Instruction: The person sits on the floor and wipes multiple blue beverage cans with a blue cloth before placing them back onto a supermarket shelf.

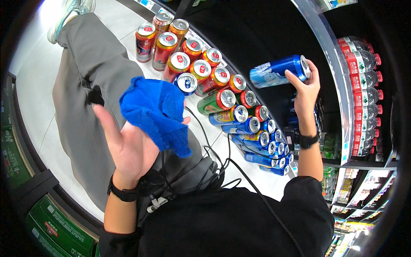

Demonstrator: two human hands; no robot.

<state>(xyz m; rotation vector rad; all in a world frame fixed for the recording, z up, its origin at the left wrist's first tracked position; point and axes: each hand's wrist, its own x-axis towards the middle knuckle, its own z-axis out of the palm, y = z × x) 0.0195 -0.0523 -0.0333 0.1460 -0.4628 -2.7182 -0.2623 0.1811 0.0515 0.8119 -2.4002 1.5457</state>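
Note:
My left hand [133,154] is turned palm up, with a crumpled blue cloth [157,115] lying over its fingers. The thumb sticks out to the side, and most of the fingers are hidden by the cloth. Over by the dark lower shelf, my right hand [305,85] grips a blue drink can [273,71] around its top end. That can is tilted nearly onto its side. Between the two hands, red-and-gold cans [179,62] stand on the floor. Green cans [216,102] and blue cans [257,141] continue the group along the shelf's edge.
Red-labelled water bottles [359,96] line an upper shelf [330,41] at the right. Black cables [229,159] loop from my body across some blue cans. My grey-trousered leg [96,64] stretches over the white tiled floor [35,106]. Green cartons [59,229] sit at the lower left.

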